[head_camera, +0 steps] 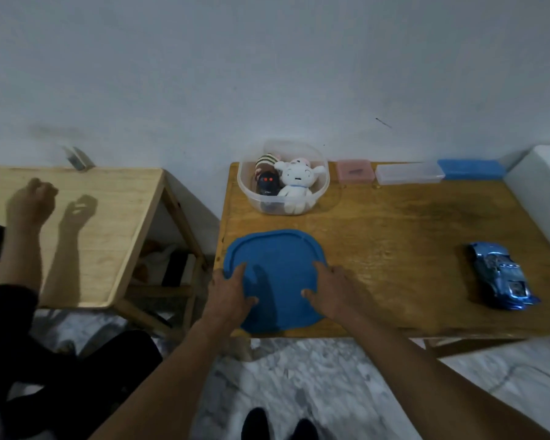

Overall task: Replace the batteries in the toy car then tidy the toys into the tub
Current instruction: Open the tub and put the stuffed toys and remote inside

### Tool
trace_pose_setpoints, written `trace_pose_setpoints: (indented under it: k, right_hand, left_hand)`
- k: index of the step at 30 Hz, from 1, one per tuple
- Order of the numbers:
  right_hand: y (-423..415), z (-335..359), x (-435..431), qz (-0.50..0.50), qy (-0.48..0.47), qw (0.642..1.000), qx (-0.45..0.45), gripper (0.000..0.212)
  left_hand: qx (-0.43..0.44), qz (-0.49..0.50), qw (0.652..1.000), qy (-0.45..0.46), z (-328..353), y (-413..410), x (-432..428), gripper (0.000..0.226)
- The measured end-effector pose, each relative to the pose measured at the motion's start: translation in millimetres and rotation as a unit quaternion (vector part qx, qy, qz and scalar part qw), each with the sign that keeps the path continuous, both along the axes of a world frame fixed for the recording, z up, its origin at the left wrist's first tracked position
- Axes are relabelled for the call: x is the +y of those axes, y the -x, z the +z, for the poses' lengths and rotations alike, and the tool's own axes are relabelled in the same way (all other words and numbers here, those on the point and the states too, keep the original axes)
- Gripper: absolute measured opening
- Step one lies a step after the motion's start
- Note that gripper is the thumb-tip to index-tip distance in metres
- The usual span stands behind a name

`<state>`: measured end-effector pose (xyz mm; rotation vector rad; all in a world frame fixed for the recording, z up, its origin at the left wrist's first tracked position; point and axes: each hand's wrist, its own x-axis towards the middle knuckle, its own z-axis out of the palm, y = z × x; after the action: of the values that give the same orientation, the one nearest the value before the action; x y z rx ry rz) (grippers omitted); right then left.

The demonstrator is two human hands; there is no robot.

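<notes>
My left grip point(231, 290) and right grip point(331, 289) lie flat, fingers spread, on the lid point(277, 249); tub point(320, 185) beyond, car point(502, 276) right.

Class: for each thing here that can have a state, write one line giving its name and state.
tub: open, lid off, soft toys inside.
blue lid: flat on the table, both hands on it.
toy car: on the table, outside the tub, untouched.
left hand: open, resting on the lid.
right hand: open, resting on the lid.
</notes>
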<state>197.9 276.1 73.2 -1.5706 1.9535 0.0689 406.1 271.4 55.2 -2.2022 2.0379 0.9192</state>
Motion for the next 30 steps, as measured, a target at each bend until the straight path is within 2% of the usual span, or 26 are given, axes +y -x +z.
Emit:
trace_pose_setpoints:
  k: [4,12,17,24,26,30]
  right_hand:
    - [-6.2,-18.7,4.6,-0.060,0.021,0.998,-0.025,0.066]
    - [-13.4,-8.2,1.5,-0.187,0.092,0.975,-0.071,0.063]
    - [-10.1,35.3,-15.0,-0.168,0.172,0.969,-0.057,0.054]
    - [-3.5,68.9,-58.4,-0.141,0.281,0.946,-0.072,0.030]
    - [1.0,71.6,-75.8,-0.137,0.275,0.949,-0.071,0.033]
    - [13.3,74.0,-117.0,-0.113,0.225,0.968,0.000,0.061]
  left_hand:
    - [-0.028,-0.014,0.999,-0.017,-13.1,-7.9,0.9,0.080]
    - [0.014,0.001,1.000,0.024,-0.7,-17.1,-2.4,0.093]
    - [0.029,-0.011,0.994,0.102,43.3,-20.3,-24.5,0.110]
    - [0.049,-0.013,0.987,0.154,87.2,-21.1,-79.8,0.105]
    - [0.052,-0.017,0.986,0.158,91.0,-18.2,-97.2,0.104]
    - [0.048,-0.008,0.988,0.149,92.5,-10.3,-133.0,0.104]
